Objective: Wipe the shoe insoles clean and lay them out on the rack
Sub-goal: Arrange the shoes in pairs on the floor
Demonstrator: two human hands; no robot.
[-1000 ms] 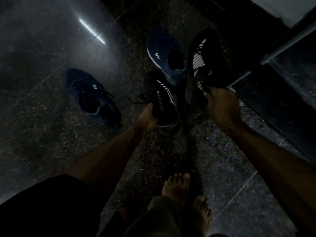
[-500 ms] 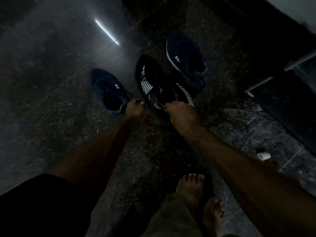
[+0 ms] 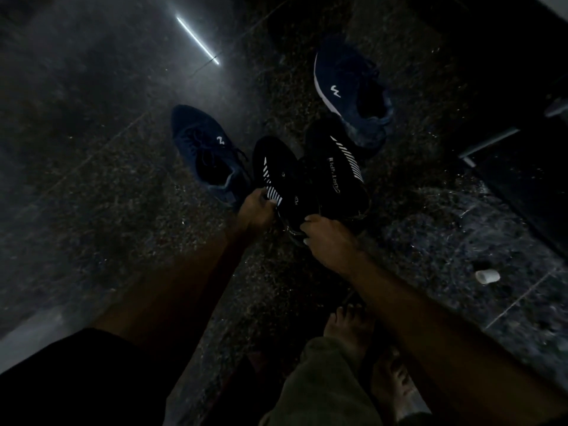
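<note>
Both the left hand and the right hand grip one black white-striped fabric shoe, its matching twin just beyond the right hand.

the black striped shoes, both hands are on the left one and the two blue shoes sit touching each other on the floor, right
Not quite. In the head view the two blue shoes lie apart: one blue shoe left of the black pair, the other blue shoe beyond it. The left hand and right hand do both hold the left black striped shoe.

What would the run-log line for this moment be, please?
left hand grips black shoe | right hand grips same shoe's heel | insoles: unseen
</note>
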